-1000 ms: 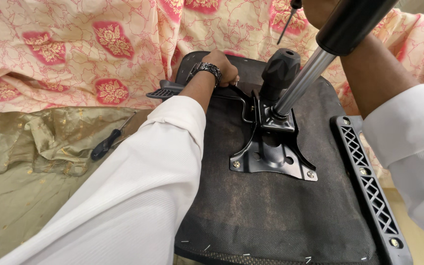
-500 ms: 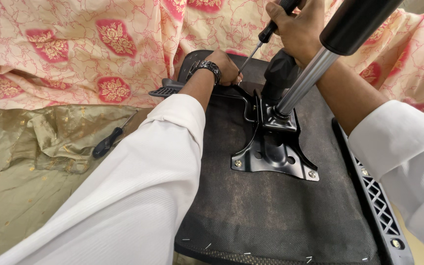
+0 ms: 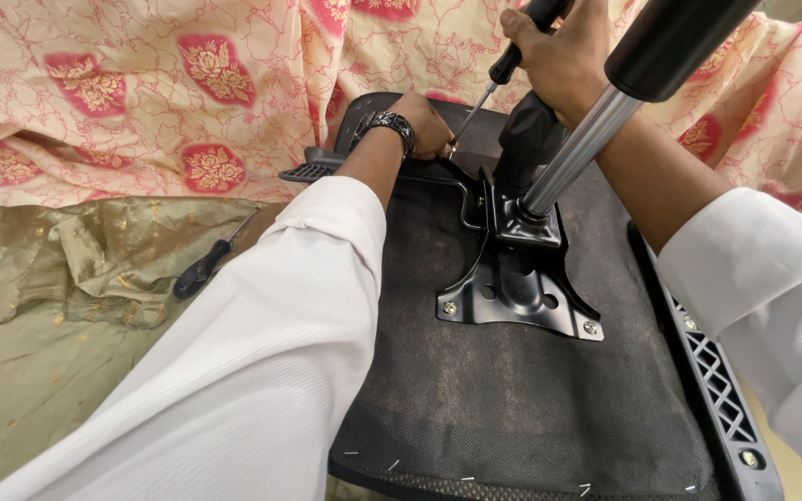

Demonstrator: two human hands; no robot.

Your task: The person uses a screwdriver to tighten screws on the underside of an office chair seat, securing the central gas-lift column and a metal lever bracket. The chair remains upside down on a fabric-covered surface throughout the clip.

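An upturned office chair seat [image 3: 512,408] lies with its underside up, covered in dark, dusty fabric stapled along the near edge. Bolted to its middle is a black metal mounting plate [image 3: 517,297] with screw heads at its corners, and from it a chrome gas-lift column [image 3: 577,153] rises towards the camera, ending in a black sleeve that is cut off at the top edge. A black plastic armrest [image 3: 712,371] with a lattice of openings runs along the seat's right side, and another armrest end pokes out at the far left of the seat.

The right hand [image 3: 563,56] is closed around the black handle of a screwdriver [image 3: 503,70], its thin shaft slanting down to the left hand [image 3: 424,125]. The tip is hidden among the fingers, so what it meets cannot be made out. The left hand rests on the seat's far edge, fingers curled; whether it grips anything cannot be told. Its wrist wears a dark metal watch [image 3: 384,125]. Both arms are in white sleeves.

A second screwdriver [image 3: 201,269] lies on olive-gold cloth [image 3: 58,306] to the left, with pink floral fabric [image 3: 141,93] behind.
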